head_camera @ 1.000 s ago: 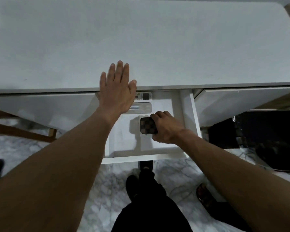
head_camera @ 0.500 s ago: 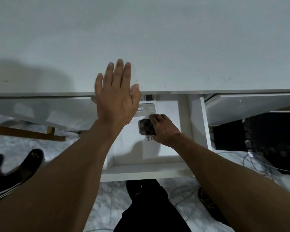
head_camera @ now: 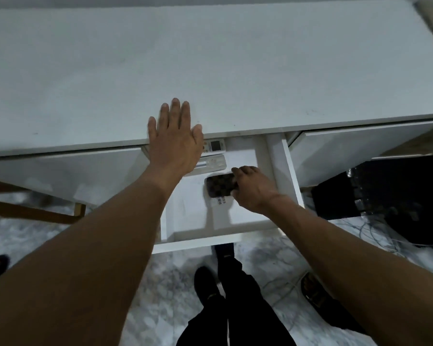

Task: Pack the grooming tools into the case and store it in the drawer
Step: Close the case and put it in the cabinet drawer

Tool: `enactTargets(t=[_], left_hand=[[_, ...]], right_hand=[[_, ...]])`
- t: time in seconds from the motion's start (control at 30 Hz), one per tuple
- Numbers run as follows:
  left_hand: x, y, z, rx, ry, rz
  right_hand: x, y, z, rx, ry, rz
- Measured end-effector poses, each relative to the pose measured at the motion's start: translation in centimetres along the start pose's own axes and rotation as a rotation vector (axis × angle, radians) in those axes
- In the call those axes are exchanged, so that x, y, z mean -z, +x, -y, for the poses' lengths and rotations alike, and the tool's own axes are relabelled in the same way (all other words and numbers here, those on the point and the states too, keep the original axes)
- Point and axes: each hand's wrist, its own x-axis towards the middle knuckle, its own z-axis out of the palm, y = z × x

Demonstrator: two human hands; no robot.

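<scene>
A small dark checkered grooming case [head_camera: 220, 185] lies low inside the open white drawer [head_camera: 198, 242], with a barcode tag sticking out at its near edge. My right hand [head_camera: 254, 188] reaches into the drawer and grips the case's right side. My left hand [head_camera: 175, 138] lies flat with fingers spread on the front edge of the white tabletop [head_camera: 210, 66], above the drawer's left part. The grooming tools themselves are hidden.
Two white remote controls [head_camera: 214, 153] lie at the back of the drawer, partly under my left hand. A closed white drawer front [head_camera: 348, 148] sits to the right. Dark equipment and cables [head_camera: 390, 196] are on the marble floor at right. My legs stand below the drawer.
The case in my right hand has moved slightly deeper and lower in the drawer. My left hand stays flat on the table edge. The camera view shifted.
</scene>
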Motion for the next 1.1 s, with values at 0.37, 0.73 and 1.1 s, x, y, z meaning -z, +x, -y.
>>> enactTargets(t=[0.37, 0.73, 1.1], left_hand=[[0.2, -16.9, -5.2, -0.156, -0.223, 0.048], [-4.7, -24.6, -4.3, -0.047, 0.041, 0.104], [-6.5, -26.2, -4.8, -0.011, 0.068, 0.070]], right_hand=[[2.4, -11.4, 1.9, -0.064, 0.083, -0.180], [-2.7, -17.6, 0.8, -0.003, -0.070, -0.116], [-3.6, -16.8, 0.8, -0.012, -0.097, -0.017]])
